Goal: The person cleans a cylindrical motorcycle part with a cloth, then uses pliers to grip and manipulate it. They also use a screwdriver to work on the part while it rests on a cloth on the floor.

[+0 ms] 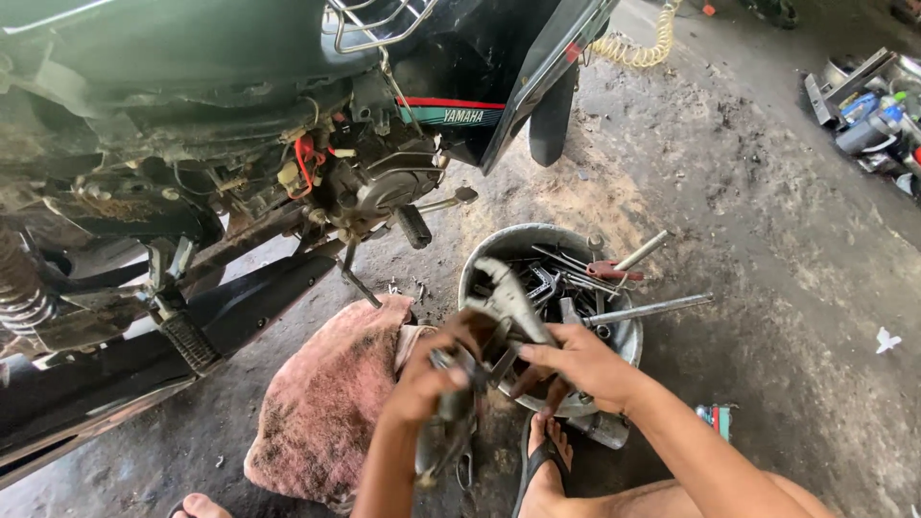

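From the head camera, your right hand [576,364] is clamped on the handles of the locking pliers [508,297], held over the near rim of the metal tool bowl [480,259] on the floor. The pliers' long axis runs diagonally, jaws pointing up and away to the left toward the motorbike [288,144]. Your left hand [427,379] is closed around a dark metal part [446,422] hanging downward, just beside the pliers. A dirty pink rag [326,403] lies left of the bowl. Loose wrenches [652,309] stick out over the bowl's far right rim, and your sandalled foot [547,465] sits right under your hands.
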